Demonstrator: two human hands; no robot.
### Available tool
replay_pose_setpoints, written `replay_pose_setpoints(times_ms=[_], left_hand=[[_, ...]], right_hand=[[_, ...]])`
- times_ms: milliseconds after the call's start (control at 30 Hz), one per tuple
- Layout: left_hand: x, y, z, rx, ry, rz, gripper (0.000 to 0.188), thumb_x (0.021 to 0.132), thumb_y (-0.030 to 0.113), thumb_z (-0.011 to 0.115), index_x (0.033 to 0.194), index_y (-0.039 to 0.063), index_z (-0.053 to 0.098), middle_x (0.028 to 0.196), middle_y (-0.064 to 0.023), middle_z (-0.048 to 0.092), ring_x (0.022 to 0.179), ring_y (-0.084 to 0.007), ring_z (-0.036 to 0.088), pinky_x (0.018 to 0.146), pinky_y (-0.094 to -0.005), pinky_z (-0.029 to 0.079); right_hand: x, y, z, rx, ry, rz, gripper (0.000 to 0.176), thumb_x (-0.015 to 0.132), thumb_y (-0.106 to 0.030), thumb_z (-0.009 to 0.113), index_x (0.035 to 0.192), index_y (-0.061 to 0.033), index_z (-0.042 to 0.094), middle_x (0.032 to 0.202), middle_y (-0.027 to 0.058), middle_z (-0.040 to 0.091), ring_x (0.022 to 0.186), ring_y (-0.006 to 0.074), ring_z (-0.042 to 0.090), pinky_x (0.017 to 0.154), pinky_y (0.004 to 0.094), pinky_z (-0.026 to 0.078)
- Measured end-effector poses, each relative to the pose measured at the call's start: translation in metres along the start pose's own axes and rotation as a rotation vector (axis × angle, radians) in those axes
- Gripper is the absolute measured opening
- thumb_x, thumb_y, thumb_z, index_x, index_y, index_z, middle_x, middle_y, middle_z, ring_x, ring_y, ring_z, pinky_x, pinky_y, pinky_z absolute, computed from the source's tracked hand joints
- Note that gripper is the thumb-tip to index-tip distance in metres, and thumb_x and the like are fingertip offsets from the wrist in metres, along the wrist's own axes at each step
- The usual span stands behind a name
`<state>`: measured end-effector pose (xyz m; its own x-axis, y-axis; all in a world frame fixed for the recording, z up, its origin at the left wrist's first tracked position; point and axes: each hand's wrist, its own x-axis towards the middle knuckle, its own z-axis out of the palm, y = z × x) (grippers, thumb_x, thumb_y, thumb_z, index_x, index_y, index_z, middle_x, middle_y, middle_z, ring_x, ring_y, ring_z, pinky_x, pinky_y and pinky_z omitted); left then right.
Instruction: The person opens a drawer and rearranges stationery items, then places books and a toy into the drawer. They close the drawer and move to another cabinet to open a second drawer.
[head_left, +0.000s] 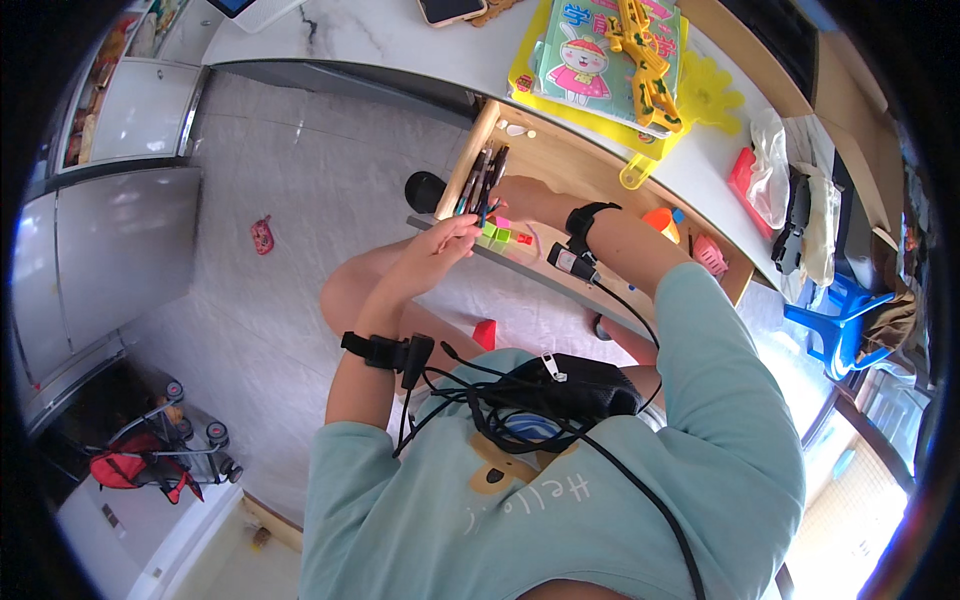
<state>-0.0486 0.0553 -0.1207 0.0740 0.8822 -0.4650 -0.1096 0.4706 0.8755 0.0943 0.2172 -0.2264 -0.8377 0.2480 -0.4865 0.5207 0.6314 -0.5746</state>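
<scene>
Several dark pens (480, 176) lie in a bunch at the left end of a pulled-out wooden drawer (570, 146). My right hand (512, 201) reaches into the drawer, with its fingertips against the near ends of the pens. Whether those fingers grip a pen is hard to make out. At the drawer's grey front edge is my left hand (442, 251), its fingers partly bent close to the pen ends and nothing visible in its palm. Small green plastic pieces (495, 232) and a red piece (523, 239) lie just right of my fingers.
An orange cup (661, 223) and a pink basket (709, 255) occupy the drawer's right end. On the marble-patterned desk (420, 56) rest picture books (581, 71) and a yellow toy gun (649, 71). Black cables (480, 409) hang before my chest. A blue stool (840, 322) stands right.
</scene>
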Motion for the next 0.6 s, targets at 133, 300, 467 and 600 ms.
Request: replay_pose_setpoints(times_ms=[133,300,467,600], left_hand=[[-0.001,0.002,0.001,0.007,-0.008,0.001,0.041,0.093,0.018,0.048,0.127,-0.003,0.041,0.114,-0.0115,0.056,0.095,-0.0118,0.054,0.086,-0.0267,0.045],[-0.001,0.002,0.001,-0.017,-0.001,-0.019,0.041,0.093,0.018,0.048,0.127,-0.003,0.041,0.114,-0.0116,0.056,0.096,-0.0121,0.054,0.086,-0.0267,0.045],[-0.001,0.001,0.001,-0.013,0.000,-0.016,0.041,0.092,0.018,0.049,0.127,-0.002,0.041,0.113,-0.0115,0.056,0.095,-0.0121,0.054,0.085,-0.0262,0.045],[-0.003,0.002,0.001,0.037,0.002,-0.025,0.041,0.092,0.017,0.049,0.127,-0.002,0.041,0.113,-0.0119,0.057,0.096,-0.0129,0.055,0.085,-0.0264,0.045]], right_hand=[[0.004,-0.014,0.008,0.051,0.109,-0.107,0.021,0.079,-0.019,0.054,0.096,-0.0155,0.066,0.087,0.0092,0.061,0.090,0.0292,0.059,0.072,0.0394,0.048],[0.005,-0.005,-0.003,-0.105,-0.006,-0.015,0.019,0.079,-0.016,0.054,0.094,-0.0148,0.065,0.093,0.0084,0.060,0.091,0.0294,0.059,0.071,0.0412,0.049],[0.008,-0.003,0.000,-0.319,-0.042,-0.059,0.013,0.078,-0.014,0.056,0.088,-0.0130,0.065,0.096,0.0080,0.059,0.090,0.0274,0.060,0.070,0.0380,0.050],[0.015,-0.004,0.007,-0.500,-0.028,-0.163,0.012,0.078,-0.013,0.057,0.086,-0.0102,0.064,0.096,0.0076,0.059,0.093,0.0259,0.060,0.070,0.0371,0.051]])
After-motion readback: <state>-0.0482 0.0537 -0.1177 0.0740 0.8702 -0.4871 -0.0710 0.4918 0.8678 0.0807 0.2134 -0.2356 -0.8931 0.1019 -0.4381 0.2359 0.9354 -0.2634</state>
